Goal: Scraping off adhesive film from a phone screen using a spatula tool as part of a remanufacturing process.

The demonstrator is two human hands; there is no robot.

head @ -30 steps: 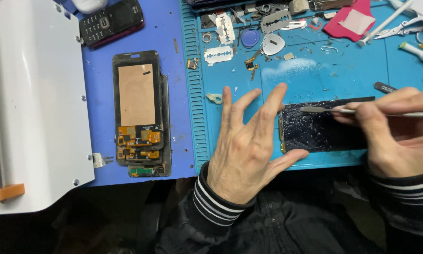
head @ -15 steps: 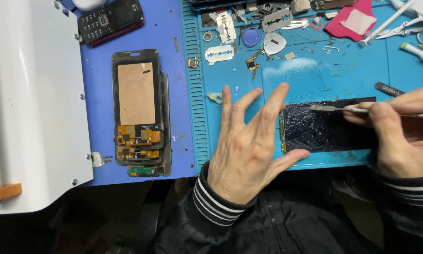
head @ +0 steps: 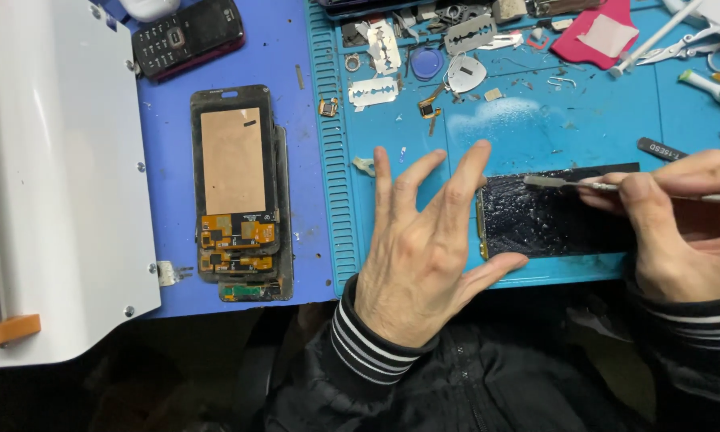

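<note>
Your right hand (head: pixel 680 232) covers the cracked screen's (head: pixel 544 220) right end, gripping a metal tool (head: pixel 568 185) w/ handle cut off. Screen's long axis runs left-right. Left hand (head: pixel 420 252) open, fingers spread, thumb pressing its near-left corner.

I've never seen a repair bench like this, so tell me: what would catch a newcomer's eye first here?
Most striking is the cracked dark phone screen on the teal mat, braced by the spread left hand while the right hand works a thin metal tool across it. To the left, on the blue mat, lies a stack of display panels with orange flex circuits. Razor blades and small parts litter the mat's far edge.
</note>
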